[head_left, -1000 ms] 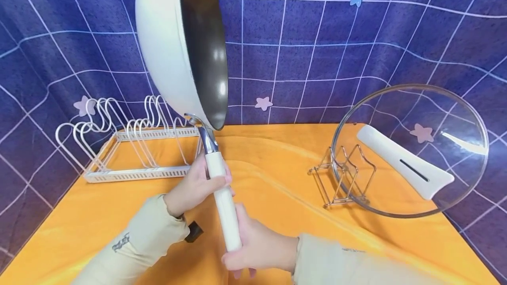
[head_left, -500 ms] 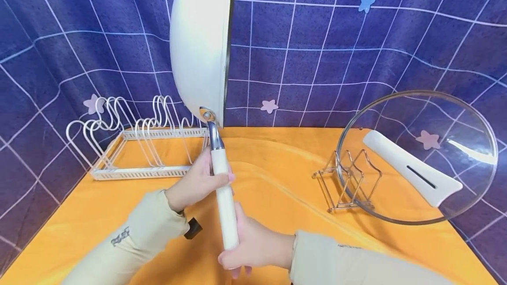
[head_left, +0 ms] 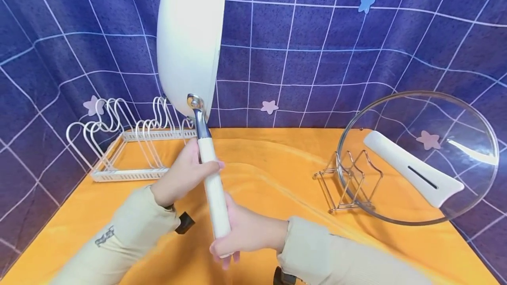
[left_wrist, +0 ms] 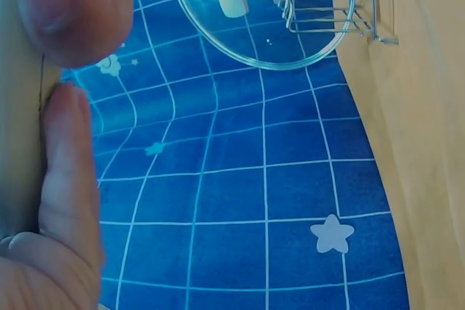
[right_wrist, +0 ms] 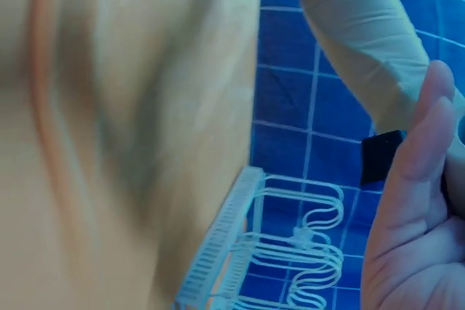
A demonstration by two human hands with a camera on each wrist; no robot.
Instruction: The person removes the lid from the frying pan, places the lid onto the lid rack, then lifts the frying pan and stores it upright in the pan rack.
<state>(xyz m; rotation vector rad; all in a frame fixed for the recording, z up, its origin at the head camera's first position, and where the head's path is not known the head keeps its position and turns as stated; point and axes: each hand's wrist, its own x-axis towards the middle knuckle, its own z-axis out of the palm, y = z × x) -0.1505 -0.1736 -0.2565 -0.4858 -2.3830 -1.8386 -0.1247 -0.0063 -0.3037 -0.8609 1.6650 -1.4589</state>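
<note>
A deep white wok (head_left: pixel 190 43) is held up on its edge, bowl at the top, its white outer side facing me and its inside hidden. A shiny metal neck (head_left: pixel 200 122) joins the bowl to the long white handle (head_left: pixel 217 208). Just below that neck my left hand (head_left: pixel 186 170) grips the handle, thumb across the front. My right hand (head_left: pixel 249 230) holds the handle's bottom end. In the left wrist view, left-hand fingers (left_wrist: pixel 69 172) lie along the handle (left_wrist: pixel 18 128); the right wrist view shows part of my right hand (right_wrist: pixel 418 215).
Behind my left hand stands a white wire dish rack (head_left: pixel 126 174), partly covered by the wok. On the right, a small metal wire rack (head_left: pixel 350 206) holds a large glass lid (head_left: pixel 400 220) with a white handle (head_left: pixel 412 168). Everything sits on an orange cloth (head_left: pixel 277 162) before a blue curtain (head_left: pixel 301 69).
The wok has turned, so its dark inside has gone from sight. Most recently both hands have shifted left with it, and the bowl now overlaps more of the white rack.
</note>
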